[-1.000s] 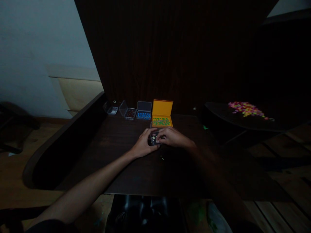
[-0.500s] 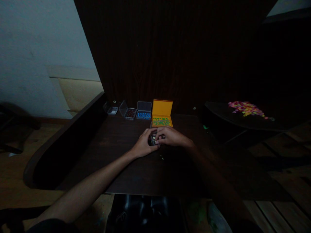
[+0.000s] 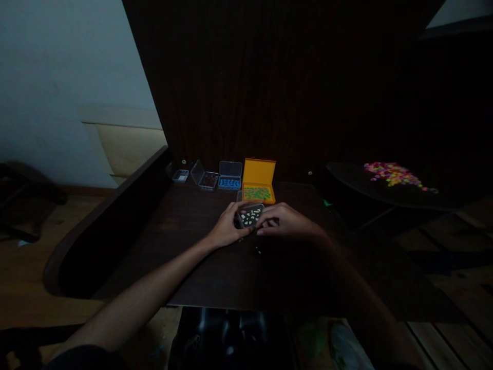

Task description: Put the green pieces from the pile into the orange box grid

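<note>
My left hand (image 3: pixel 226 227) is wrapped round the left side of a small clear plastic box (image 3: pixel 240 221), its thumb along the near edge. Inside the box lie several small pale pieces (image 3: pixel 250 216). At the box's right edge is my right hand (image 3: pixel 288 222), fingers curled and thumb close to the fingertips; anything between them is hidden. A few tiny pale pieces (image 3: pixel 259 251) lie on the dark wooden table (image 3: pixel 215 280) nearer to me. Just beyond the hands stands an open yellow box (image 3: pixel 260 170) holding green pieces (image 3: pixel 257 193).
Left of the yellow box stand an open clear box with blue pieces (image 3: pixel 230 183), one with dark reddish pieces (image 3: pixel 210 180), and a small clear case (image 3: pixel 181 176). A colourful heap (image 3: pixel 395 174) rests on a dark surface at right. A raised side panel (image 3: pixel 103 226) borders the table's left.
My right hand has drawn back to the right from over the clear box, uncovering the pale pieces inside. My left hand keeps its hold on the box. The view has shifted slightly.
</note>
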Available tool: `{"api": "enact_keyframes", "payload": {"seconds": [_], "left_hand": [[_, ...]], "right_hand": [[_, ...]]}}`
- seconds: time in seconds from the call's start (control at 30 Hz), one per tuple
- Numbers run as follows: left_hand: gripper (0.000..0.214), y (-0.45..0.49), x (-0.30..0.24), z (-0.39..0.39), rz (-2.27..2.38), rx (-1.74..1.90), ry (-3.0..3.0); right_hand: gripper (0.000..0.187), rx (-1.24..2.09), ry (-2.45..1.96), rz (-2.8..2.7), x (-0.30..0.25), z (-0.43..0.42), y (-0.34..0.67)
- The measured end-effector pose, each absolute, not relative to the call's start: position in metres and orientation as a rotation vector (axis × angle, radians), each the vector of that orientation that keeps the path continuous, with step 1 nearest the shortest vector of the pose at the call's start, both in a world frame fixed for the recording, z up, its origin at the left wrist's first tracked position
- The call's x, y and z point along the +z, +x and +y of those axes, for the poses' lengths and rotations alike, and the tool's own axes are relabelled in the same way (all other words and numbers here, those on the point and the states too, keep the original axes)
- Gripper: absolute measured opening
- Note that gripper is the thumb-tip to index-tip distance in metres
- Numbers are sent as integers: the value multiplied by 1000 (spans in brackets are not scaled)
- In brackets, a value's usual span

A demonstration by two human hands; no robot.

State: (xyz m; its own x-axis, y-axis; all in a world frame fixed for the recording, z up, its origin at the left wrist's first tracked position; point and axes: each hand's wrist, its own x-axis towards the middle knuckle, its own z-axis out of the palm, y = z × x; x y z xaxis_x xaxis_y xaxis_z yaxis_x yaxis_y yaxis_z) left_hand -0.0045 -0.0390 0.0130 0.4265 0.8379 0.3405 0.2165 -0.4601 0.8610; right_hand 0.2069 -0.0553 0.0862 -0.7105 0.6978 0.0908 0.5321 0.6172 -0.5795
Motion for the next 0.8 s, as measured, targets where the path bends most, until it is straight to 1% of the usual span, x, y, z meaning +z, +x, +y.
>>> {"api": "enact_keyframes", "payload": {"seconds": [0.23, 0.53, 0.8], "left_hand": [[66, -6, 13, -38, 889, 1040, 1882], [66, -6, 14, -38, 900, 1038, 1858], [65, -8, 13, -36, 912, 1045, 1859]], "right_hand": [[35, 692, -1157, -2674, 53, -82, 213], [20, 800, -1053, -2515, 34, -89, 216], [21, 788, -1019, -2462, 28, -95, 213]]}}
